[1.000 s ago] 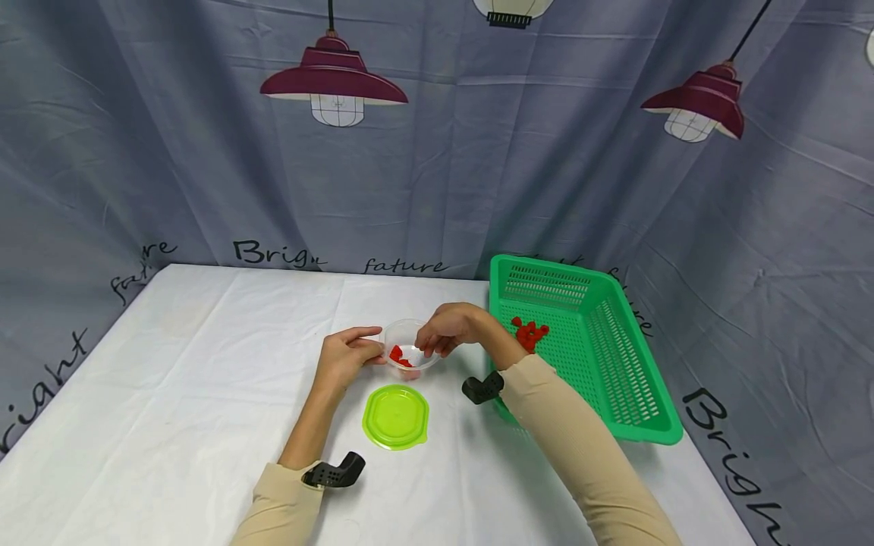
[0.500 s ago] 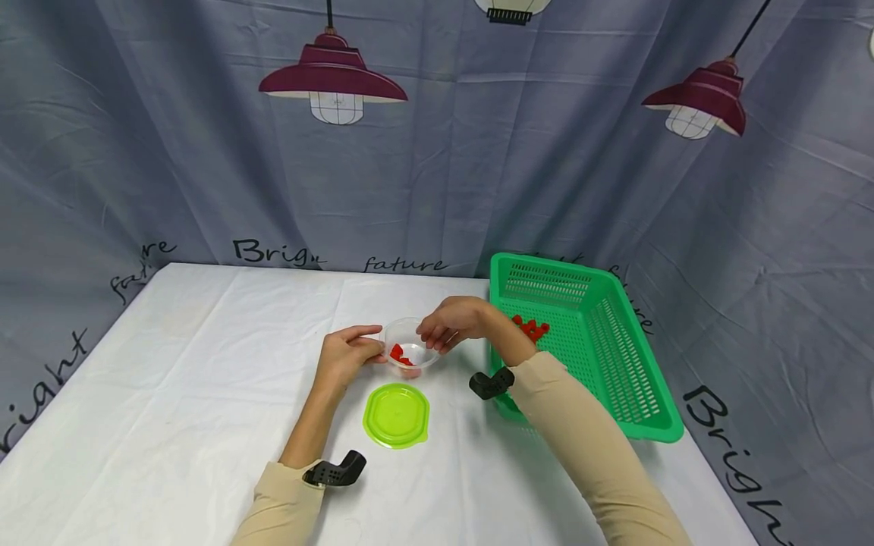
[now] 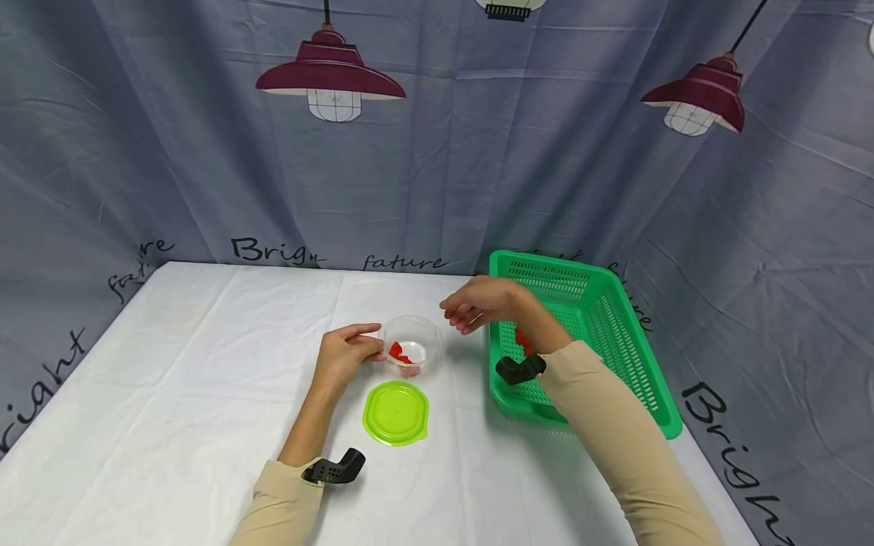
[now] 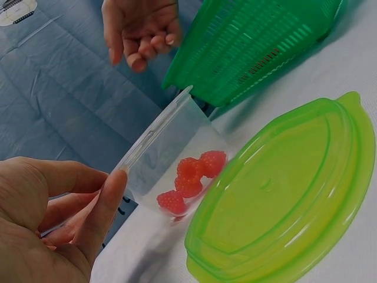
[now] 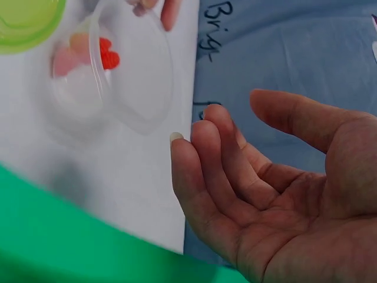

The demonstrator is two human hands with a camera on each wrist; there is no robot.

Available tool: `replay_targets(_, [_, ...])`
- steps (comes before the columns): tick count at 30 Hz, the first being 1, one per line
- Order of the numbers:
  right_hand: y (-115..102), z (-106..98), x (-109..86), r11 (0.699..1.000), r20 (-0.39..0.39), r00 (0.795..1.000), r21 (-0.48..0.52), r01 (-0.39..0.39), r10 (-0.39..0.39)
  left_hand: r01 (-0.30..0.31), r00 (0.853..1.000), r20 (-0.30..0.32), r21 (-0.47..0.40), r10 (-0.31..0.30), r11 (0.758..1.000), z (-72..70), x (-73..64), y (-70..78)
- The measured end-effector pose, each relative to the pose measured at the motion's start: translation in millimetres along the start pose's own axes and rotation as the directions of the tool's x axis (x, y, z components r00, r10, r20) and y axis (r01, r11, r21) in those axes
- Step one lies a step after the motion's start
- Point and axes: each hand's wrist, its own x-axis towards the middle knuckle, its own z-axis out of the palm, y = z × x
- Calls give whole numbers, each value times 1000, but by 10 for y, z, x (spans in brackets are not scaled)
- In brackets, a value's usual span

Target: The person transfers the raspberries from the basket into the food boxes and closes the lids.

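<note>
My left hand [image 3: 339,359] holds the left rim of a clear plastic container [image 3: 426,334] between thumb and fingers. Several red raspberries [image 4: 188,177] lie at the bottom of that upright container. Just in front of it, a lime-green lid [image 3: 396,413] lies flat on the table. My right hand [image 3: 483,302] hovers between the container and the green basket, palm bare in the right wrist view [image 5: 283,206] and fingers loosely bent. Nothing is in it.
A green perforated basket [image 3: 617,334] stands at the table's right side. More raspberries [image 3: 523,343] lie in it, partly hidden by my right forearm. White cloth [image 3: 205,394] covers the table, and a grey-blue curtain [image 3: 437,167] hangs behind.
My right hand has drawn away from the container, up and rightward toward the basket. My left hand stays at the rim, and the container and lid stay put.
</note>
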Motion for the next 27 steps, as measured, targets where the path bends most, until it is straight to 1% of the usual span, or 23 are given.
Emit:
replay_targets(7, [80, -216, -140, 1000, -33, 999, -6, 19, -19, -2, 1000, -2, -12, 2, 1000, 2, 14, -2])
replay_targets(19, [342, -603, -341, 999, -74, 997, -19, 33, -35, 6, 1000, 2, -11, -6, 1000, 3, 0, -2])
replay_targets(27, [542, -751, -433, 999, -135, 991, 33, -14, 19, 7, 1000, 1, -8, -7, 1000, 2, -4, -5])
